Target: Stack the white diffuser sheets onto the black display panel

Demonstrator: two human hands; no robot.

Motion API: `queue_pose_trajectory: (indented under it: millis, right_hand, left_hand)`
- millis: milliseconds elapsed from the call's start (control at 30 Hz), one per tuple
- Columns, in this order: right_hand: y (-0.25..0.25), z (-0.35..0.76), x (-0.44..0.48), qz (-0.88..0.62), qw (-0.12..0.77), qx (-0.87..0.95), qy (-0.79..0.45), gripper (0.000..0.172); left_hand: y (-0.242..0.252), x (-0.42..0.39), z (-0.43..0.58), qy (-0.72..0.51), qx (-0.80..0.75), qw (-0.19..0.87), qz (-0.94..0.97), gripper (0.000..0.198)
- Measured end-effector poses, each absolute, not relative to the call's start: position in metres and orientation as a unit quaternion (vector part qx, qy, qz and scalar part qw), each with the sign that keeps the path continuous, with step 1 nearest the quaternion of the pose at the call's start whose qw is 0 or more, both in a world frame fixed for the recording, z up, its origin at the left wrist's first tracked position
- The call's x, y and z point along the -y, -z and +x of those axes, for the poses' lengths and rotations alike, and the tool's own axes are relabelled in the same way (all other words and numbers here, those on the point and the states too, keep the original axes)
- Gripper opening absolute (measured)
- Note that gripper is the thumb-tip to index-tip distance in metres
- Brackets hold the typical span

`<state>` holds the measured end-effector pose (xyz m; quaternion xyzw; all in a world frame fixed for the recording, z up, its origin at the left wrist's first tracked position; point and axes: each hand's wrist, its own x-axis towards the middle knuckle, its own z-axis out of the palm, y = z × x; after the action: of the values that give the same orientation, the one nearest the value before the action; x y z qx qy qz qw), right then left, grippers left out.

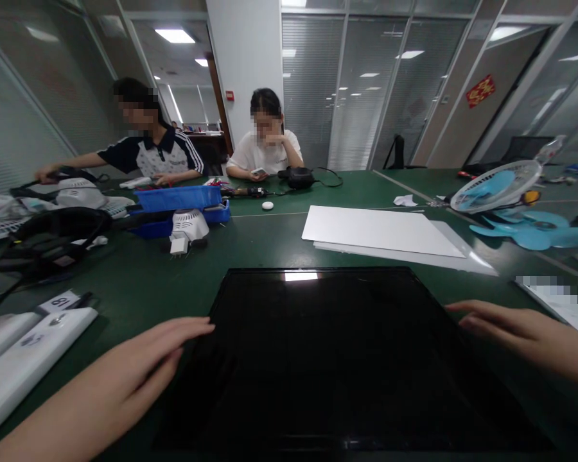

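A flat black monitor screen panel [337,359] lies face up on the green table right in front of me, its glossy face reflecting a ceiling light. My left hand [147,359] is open at the panel's left side, with stretched fingers reaching its edge. On the opposite side, my right hand [510,324] is also open, fingertips pointing to the right edge. Whether those fingertips press on the frame, I cannot tell. Beyond the panel's far edge lie white sheets [376,230], stacked slightly askew.
White flat cases [38,359] and a black headset [52,247] occupy the left of the green table [264,247]. Behind them stand blue bins [178,199] and a white fan part [189,224]. Blue fan blades [534,230] lie at right. Two people sit across.
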<state>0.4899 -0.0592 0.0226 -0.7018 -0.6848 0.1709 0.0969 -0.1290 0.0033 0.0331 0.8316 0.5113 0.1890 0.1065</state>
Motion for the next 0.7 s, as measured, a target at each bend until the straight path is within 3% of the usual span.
queue_pose_trajectory:
  millis: [133, 200, 400, 700]
  right_hand:
    - [-0.066, 0.467, -0.006, -0.745, -0.035, 0.610, -0.270, 0.046]
    - [-0.072, 0.455, -0.036, -0.765, -0.050, 0.598, -0.235, 0.048]
    - [-0.033, 0.453, -0.076, -0.785, -0.053, 0.601, -0.141, 0.041]
    - [-0.016, 0.461, -0.081, -0.754, -0.012, 0.646, -0.114, 0.033]
  left_hand:
    - [-0.074, -0.070, -0.073, -0.169, -0.487, 0.155, 0.843, 0.043]
    - [-0.067, -0.098, -0.049, -0.203, -0.510, 0.125, 0.826, 0.045]
    - [-0.007, -0.138, -0.049, -0.248, -0.575, 0.042, 0.779, 0.040]
    - [0.008, -0.158, -0.072, -0.276, -0.581, 0.163, 0.748, 0.034]
